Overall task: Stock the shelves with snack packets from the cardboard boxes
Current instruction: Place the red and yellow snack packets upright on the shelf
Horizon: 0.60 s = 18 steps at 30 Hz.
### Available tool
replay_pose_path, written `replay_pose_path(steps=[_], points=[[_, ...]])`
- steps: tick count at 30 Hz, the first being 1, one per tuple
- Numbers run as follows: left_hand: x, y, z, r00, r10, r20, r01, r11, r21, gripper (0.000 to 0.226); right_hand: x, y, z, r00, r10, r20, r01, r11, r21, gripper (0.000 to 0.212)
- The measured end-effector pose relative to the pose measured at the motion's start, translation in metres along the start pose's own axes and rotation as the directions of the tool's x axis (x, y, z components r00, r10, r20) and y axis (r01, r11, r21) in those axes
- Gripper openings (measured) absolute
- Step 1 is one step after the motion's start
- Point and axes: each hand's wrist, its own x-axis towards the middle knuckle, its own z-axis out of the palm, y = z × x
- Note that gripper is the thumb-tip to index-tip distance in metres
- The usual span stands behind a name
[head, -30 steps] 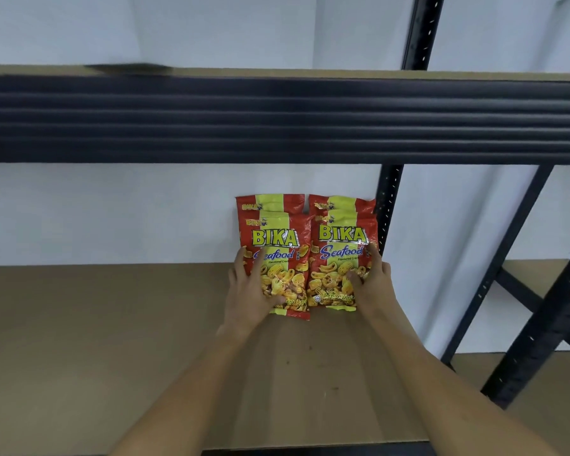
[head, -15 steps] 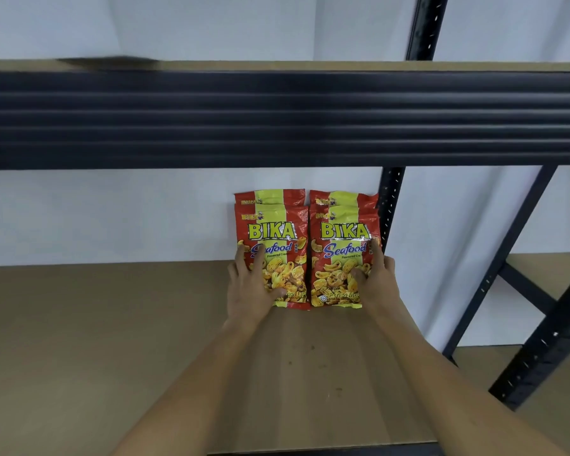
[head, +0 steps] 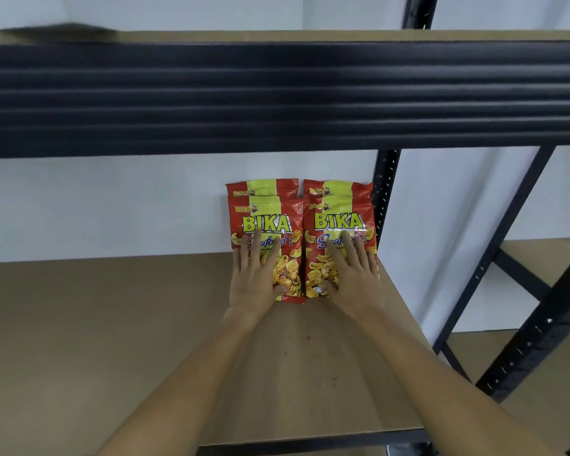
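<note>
1. Two red and yellow glossy foil snack packets, the left front packet (head: pixel 266 240) and the right front packet (head: pixel 339 238), stand side by side, touching, each printed "BIKA" in yellow above blue script and pictures of golden curled crackers.
2. Behind each, the top edge of another packet of the same print shows: the left rear packet (head: pixel 264 187) and the right rear packet (head: pixel 338 187) (only their top strips are visible).
3. All four stand at the back of the brown board shelf (head: pixel 96 324), against the white wall (head: pixel 112 205), just left of the black perforated metal upright (head: pixel 384 192).
4. The left hand (head: pixel 255 279) lies flat on the left front packet, fingers spread, gripping nothing.
5. The right hand (head: pixel 352 278) lies likewise on the right front packet, fingers spread wide.
6. Above the packets runs a black ribbed metal beam (head: pixel 277 97).
</note>
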Motion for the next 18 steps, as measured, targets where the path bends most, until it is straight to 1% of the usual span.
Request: replay_pose_path(steps=[3, 7, 11, 15, 18], points=[[0.003, 0.001, 0.003, 0.999, -0.040, 0.027, 0.040, 0.999, -0.014, 0.106, 0.004, 0.002, 0.001, 0.997, 0.003, 0.076, -0.001, 1.000, -0.023, 0.085], [0.006, 0.003, 0.006, 0.998, -0.062, 0.028, 0.063, 0.997, -0.039, 0.106, 0.009, 0.005, 0.001, 0.992, -0.002, 0.122, 0.002, 1.000, 0.001, 0.088], [0.008, 0.003, 0.006, 0.998, -0.059, 0.029, 0.060, 0.997, -0.038, 0.106, 0.012, 0.007, 0.001, 0.991, -0.002, 0.137, 0.002, 1.000, 0.006, 0.091], [0.008, 0.001, 0.006, 0.998, -0.048, 0.028, 0.050, 0.997, -0.057, 0.106, 0.009, 0.008, 0.004, 0.995, -0.017, 0.096, 0.018, 1.000, -0.007, 0.090], [0.008, 0.000, 0.006, 0.998, -0.051, 0.037, 0.053, 0.997, -0.057, 0.107, 0.011, 0.008, 0.004, 0.996, -0.020, 0.092, 0.021, 1.000, -0.001, 0.089]])
